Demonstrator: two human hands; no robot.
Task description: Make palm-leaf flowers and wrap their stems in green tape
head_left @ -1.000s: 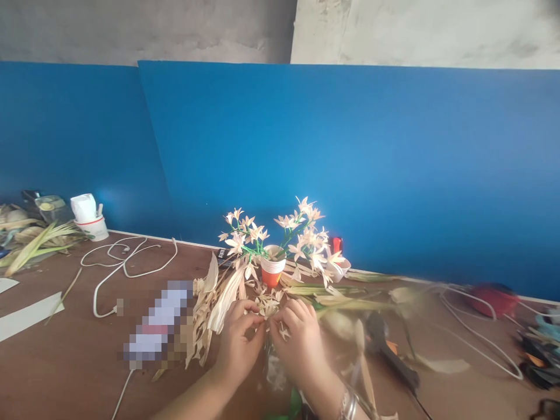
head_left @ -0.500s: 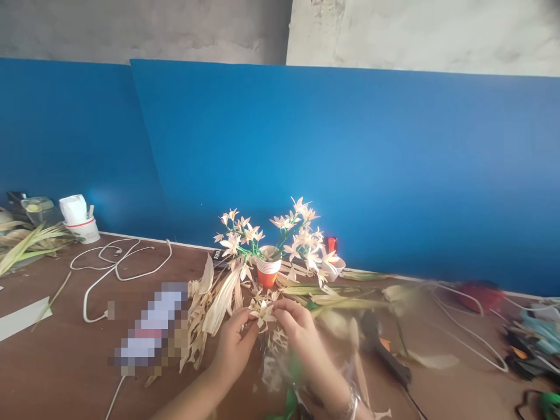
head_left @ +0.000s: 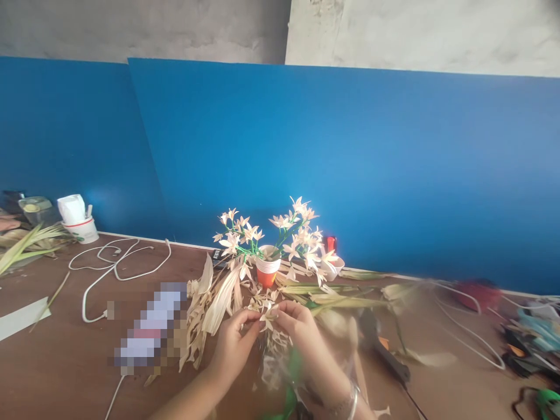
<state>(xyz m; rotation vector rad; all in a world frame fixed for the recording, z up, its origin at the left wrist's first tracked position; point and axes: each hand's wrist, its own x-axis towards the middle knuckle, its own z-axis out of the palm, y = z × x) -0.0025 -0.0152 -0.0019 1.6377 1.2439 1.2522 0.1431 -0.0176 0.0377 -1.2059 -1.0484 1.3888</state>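
Note:
A small cream husk flower (head_left: 268,319) with pointed petals is held low over the table, between my two hands. My left hand (head_left: 236,341) is closed in a pinch at the flower's left petals. On the other side, thumb and fingers of my right hand (head_left: 301,329) pinch its right edge. Just beyond stands an orange and white paper cup (head_left: 268,271) with sprays of similar flowers (head_left: 301,239) on green stems leaning out both ways. Under the hands, a clear plastic bag (head_left: 275,364) is partly hidden.
Dry husks (head_left: 223,300) lie left of the cup, and greener leaves (head_left: 336,294) to its right. A black glue gun (head_left: 382,347) rests right of my hands. White cables (head_left: 116,265) curl at the left. A blue panel (head_left: 350,163) borders the table's back.
The flower has turned and shifted slightly right between my fingertips, its petals now facing differently. Both hands stay in nearly the same place.

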